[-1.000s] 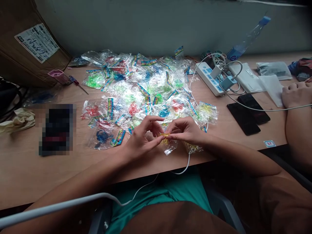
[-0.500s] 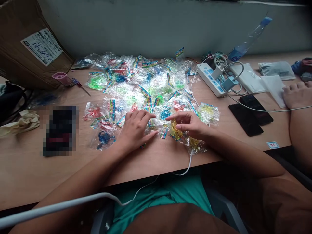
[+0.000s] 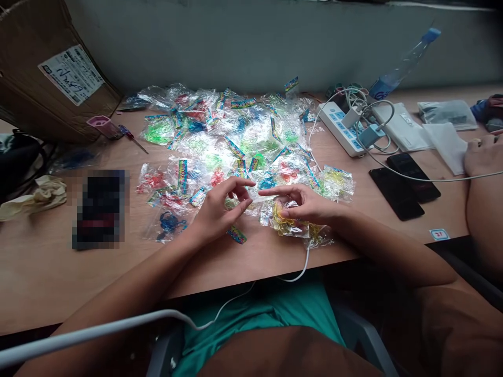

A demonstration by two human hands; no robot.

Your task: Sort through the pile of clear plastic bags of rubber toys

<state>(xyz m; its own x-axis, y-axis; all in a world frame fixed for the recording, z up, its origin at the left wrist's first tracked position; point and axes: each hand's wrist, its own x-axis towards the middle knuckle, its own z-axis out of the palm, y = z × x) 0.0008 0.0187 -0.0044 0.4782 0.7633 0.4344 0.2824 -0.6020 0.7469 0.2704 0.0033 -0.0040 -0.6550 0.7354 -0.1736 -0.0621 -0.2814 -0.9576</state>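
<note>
Clear bag of yellow rubber bands (image 3: 285, 222) lying on the table (image 3: 39, 277), front edge of the heap, under right hand (image 3: 304, 204). Right hand half curled, fingers over the bag, index reaching left; grip unclear. Left hand (image 3: 222, 209) raised just beside it, fingers half closed; cannot tell if it pinches plastic. Loose printed tag (image 3: 237, 234) below left hand. Behind: heap of clear bags (image 3: 220, 141). Far right: power strip (image 3: 340, 128), two phones (image 3: 396, 186), co-worker's hand (image 3: 484, 156).
</note>
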